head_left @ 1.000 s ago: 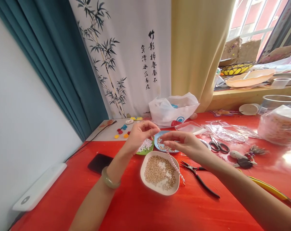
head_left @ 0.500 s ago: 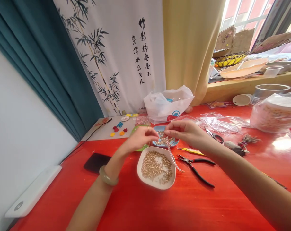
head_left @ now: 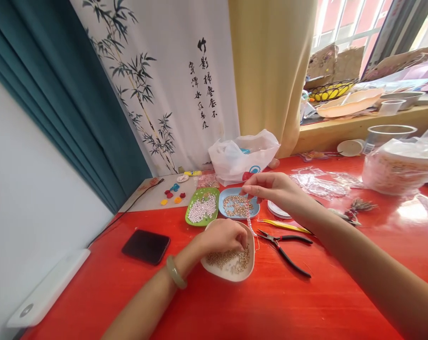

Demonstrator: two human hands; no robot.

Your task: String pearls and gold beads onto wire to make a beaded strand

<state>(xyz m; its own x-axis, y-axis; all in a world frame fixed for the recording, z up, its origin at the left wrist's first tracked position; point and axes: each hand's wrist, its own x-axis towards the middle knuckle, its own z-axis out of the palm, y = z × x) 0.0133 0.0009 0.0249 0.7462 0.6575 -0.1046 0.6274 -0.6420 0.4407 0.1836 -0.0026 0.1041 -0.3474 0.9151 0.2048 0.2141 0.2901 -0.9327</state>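
My left hand (head_left: 225,237) dips into a white dish (head_left: 231,277) of small gold beads (head_left: 223,259). Its fingers are pinched together, and whatever lies between the fingertips is too small to make out. Higher up and to the right, my right hand (head_left: 270,186) pinches the upper end of a beaded strand (head_left: 250,222). The strand's pearly beads hang down past the dish's right rim, and a thin gold chain (head_left: 258,243) shows below. Behind the dish stand a green tray (head_left: 190,218) of pearl-white beads (head_left: 202,208) and a blue tray (head_left: 229,192) of gold beads (head_left: 235,207).
Black-handled pliers (head_left: 285,245) and yellow tweezers (head_left: 283,225) lie right of the dish. A black phone (head_left: 146,246) is on the left. At the back sit a white plastic bag (head_left: 231,160), clear wrappers (head_left: 320,182) and a wrapped tub (head_left: 401,167).
My left hand has moved down from beside my right hand into the white dish, uncovering the green tray. My right hand still holds the strand in nearly the same place. The view has shifted slightly.
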